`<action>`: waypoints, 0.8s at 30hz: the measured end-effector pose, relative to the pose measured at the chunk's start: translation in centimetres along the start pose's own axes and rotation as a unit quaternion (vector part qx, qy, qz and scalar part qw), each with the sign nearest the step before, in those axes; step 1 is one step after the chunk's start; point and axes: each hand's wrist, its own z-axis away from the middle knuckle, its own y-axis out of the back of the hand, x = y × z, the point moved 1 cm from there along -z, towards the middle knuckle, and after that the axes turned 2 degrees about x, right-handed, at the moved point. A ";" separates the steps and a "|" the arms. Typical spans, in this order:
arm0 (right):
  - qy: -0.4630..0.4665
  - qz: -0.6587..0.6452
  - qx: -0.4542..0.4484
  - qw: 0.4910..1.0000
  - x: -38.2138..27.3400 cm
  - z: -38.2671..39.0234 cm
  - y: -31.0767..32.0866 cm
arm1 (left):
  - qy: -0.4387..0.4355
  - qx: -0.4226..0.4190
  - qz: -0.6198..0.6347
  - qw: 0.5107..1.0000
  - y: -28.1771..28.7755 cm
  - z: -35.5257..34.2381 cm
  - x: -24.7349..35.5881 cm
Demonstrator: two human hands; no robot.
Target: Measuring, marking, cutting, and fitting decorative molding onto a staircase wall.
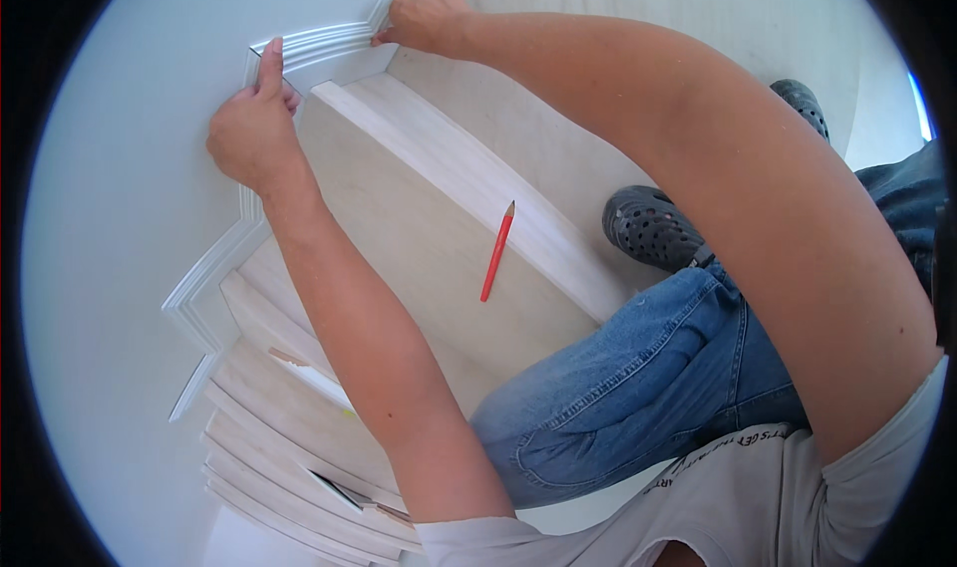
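Along the wall (pixel 120 218), white moulding (pixel 329 47) runs above a step (pixel 399 208). The left hand (pixel 254 134) sets one raised digit against its left end, other fingers curled; the right hand (pixel 427 17), mostly curled, touches its right end. Whether either grips, I cannot tell. A red pencil (pixel 497 255) lies on the step.

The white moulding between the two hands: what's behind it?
The white wall shows above the white moulding. Whatever lies directly behind the moulding is covered by it, so that cannot be seen.
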 end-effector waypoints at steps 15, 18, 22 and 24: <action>0.002 -0.044 -0.011 0.999 1.1 0.0 -1.1 | -0.012 0.014 0.043 0.999 -0.5 -0.2 -0.5; -0.011 -0.096 -0.017 0.995 1.7 0.7 -1.4 | -0.012 0.008 0.045 0.999 -0.4 -0.3 0.2; 0.023 -0.191 -0.012 0.981 1.0 3.6 -1.3 | -0.025 0.007 0.025 0.999 -0.3 -0.2 0.0; 0.055 -0.271 -0.055 0.959 0.3 6.4 -1.2 | -0.016 0.006 0.025 1.000 -0.3 0.0 -0.8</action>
